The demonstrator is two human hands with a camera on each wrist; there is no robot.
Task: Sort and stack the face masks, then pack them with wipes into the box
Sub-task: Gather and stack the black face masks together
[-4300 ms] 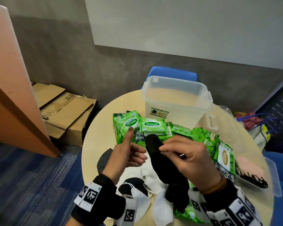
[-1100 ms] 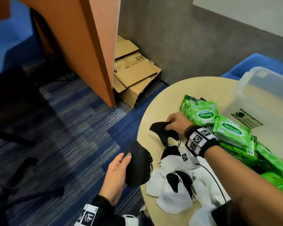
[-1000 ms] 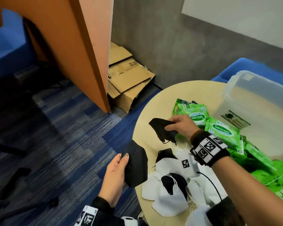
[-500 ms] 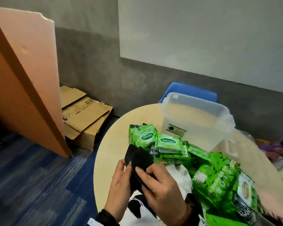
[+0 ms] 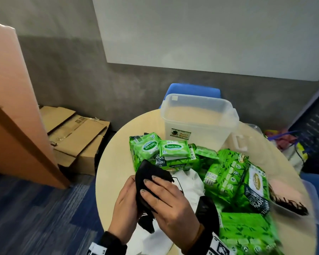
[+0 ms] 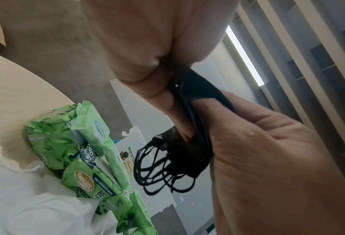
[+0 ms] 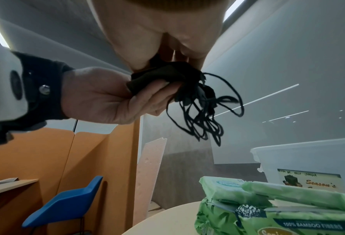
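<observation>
We hold a bunch of black face masks (image 5: 151, 178) between both hands above the near edge of the round table (image 5: 114, 157). Our left hand (image 5: 126, 203) cups the stack from the left with the fingers curled round its back, and our right hand (image 5: 166, 201) lies over the front, its fingers (image 5: 151, 183) pressed flat on the black fabric and the thumb tucked behind, so the masks are clamped between the two hands. In the wrist views the masks' black ear loops (image 7: 205, 111) hang down in a loose tangle below the grip, clear of the table.

Under our hands lie white face masks (image 5: 190, 183) in a loose heap, with another black mask (image 5: 208, 208) lying just beside our right wrist. Beyond the heap sit green Sanicare wipe packs (image 5: 174, 150), some stacked on one another, and more green packs (image 5: 234, 177) spread to the right, reaching the near edge of the table. The clear plastic box (image 5: 199, 118) stands upright and open at the far side of the table, just behind the wipes, with a printed label on its front wall. Its lid (image 5: 241, 142) lies to the right of it.

A blue chair (image 5: 193, 90) stands behind the box, and flattened cardboard boxes (image 5: 75, 137) lie on the floor to the left beside an orange partition (image 5: 13, 126).
</observation>
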